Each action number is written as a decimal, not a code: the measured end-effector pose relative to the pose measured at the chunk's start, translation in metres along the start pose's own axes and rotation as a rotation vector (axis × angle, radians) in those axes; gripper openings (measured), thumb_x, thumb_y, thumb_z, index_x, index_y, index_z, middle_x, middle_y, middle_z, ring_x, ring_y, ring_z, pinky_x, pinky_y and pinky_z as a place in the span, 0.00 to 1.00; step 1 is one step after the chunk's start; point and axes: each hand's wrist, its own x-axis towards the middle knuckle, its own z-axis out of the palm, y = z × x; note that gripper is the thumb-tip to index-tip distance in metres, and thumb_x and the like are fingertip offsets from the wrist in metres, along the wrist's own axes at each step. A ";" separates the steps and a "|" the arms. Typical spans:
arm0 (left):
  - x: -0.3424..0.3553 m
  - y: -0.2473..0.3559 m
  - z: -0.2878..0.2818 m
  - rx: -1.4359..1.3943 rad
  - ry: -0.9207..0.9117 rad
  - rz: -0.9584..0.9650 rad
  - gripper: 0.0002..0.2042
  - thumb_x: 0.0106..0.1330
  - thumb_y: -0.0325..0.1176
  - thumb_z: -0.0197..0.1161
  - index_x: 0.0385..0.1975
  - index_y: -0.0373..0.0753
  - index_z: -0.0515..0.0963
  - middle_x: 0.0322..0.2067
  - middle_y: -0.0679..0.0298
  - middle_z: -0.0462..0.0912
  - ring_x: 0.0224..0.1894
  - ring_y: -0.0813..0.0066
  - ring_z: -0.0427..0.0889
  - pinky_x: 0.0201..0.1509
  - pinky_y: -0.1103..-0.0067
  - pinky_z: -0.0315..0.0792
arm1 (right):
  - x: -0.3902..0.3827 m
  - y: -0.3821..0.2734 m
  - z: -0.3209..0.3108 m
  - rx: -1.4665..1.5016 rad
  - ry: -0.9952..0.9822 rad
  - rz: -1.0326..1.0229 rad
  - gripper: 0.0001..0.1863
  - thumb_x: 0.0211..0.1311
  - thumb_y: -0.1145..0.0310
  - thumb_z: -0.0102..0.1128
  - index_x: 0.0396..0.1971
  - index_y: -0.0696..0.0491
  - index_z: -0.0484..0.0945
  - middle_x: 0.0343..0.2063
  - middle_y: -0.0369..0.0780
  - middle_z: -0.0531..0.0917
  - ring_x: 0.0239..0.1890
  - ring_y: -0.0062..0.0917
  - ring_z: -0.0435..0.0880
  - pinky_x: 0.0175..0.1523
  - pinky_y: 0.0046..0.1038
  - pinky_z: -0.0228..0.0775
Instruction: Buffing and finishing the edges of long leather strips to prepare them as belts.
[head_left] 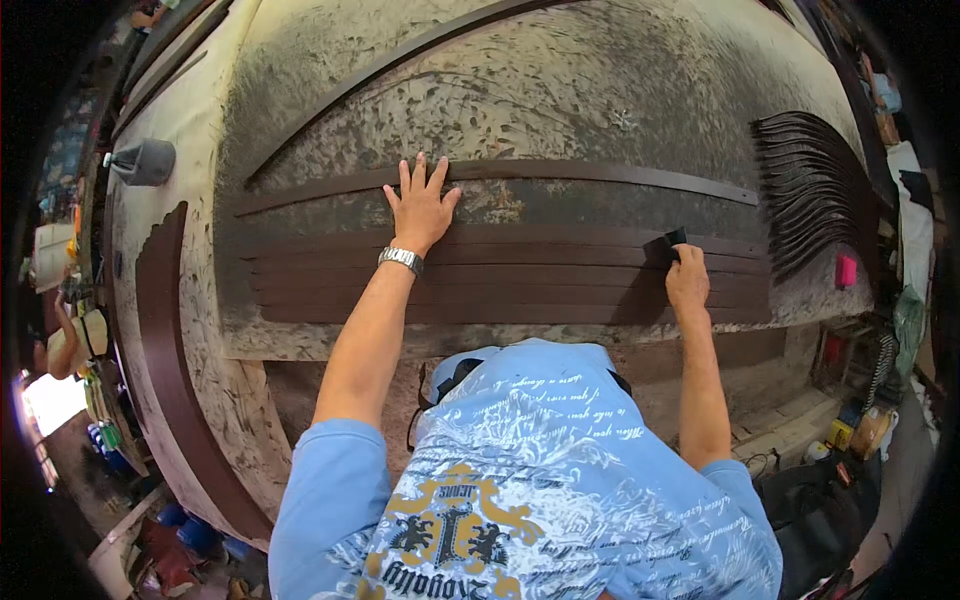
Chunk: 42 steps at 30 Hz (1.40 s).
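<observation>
Several long dark-brown strips [500,283] lie side by side along the near part of the worktable. Beyond them, a separate brown strip [600,174] runs across the stained top. My left hand [422,212] is spread flat, its fingers reaching over this separate strip and its palm just in front of it. Over the right part of the row, my right hand [688,280] is closed around a small black block [676,237], which looks like a pad or sponge. The block's underside, where it meets the strips, is hidden.
A stack of wavy dark pieces [810,190] stands at the right, with a pink block [846,269] beside it. One long strip [400,68] slants across the far side. A grey container [145,162] and a scalloped brown board [185,380] are at the left.
</observation>
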 end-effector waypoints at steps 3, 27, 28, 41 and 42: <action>-0.012 -0.002 -0.003 -0.047 0.020 -0.018 0.27 0.70 0.50 0.57 0.69 0.56 0.65 0.73 0.57 0.55 0.76 0.49 0.45 0.72 0.40 0.41 | -0.004 -0.024 -0.005 0.019 0.012 -0.051 0.10 0.64 0.67 0.62 0.43 0.50 0.74 0.46 0.44 0.75 0.47 0.45 0.78 0.49 0.44 0.72; -0.110 0.114 -0.018 -1.267 -0.465 -0.339 0.11 0.74 0.34 0.57 0.48 0.37 0.80 0.37 0.66 0.84 0.42 0.80 0.79 0.46 0.79 0.72 | 0.042 -0.188 -0.062 0.546 -0.443 -0.916 0.32 0.61 0.55 0.65 0.60 0.56 0.69 0.50 0.47 0.77 0.50 0.35 0.79 0.56 0.38 0.70; -0.108 0.124 -0.018 -1.520 -0.447 -0.287 0.14 0.75 0.39 0.57 0.49 0.35 0.80 0.39 0.67 0.84 0.42 0.79 0.79 0.48 0.78 0.72 | 0.047 -0.190 -0.059 0.527 -0.385 -0.961 0.32 0.59 0.54 0.67 0.58 0.56 0.70 0.48 0.46 0.79 0.49 0.32 0.79 0.55 0.37 0.70; -0.063 0.118 -0.010 -1.288 -0.370 -0.310 0.16 0.70 0.36 0.62 0.52 0.33 0.79 0.47 0.63 0.84 0.49 0.75 0.80 0.55 0.77 0.73 | 0.083 -0.233 -0.043 0.694 -0.392 -0.686 0.19 0.62 0.73 0.63 0.54 0.53 0.74 0.45 0.49 0.82 0.47 0.45 0.83 0.49 0.36 0.74; -0.058 0.109 -0.022 -1.161 -0.200 -0.365 0.16 0.68 0.35 0.63 0.50 0.32 0.79 0.48 0.60 0.84 0.51 0.73 0.80 0.56 0.76 0.73 | 0.094 -0.236 -0.024 0.580 -0.296 -0.723 0.20 0.61 0.71 0.64 0.54 0.51 0.74 0.45 0.47 0.81 0.48 0.44 0.82 0.49 0.37 0.73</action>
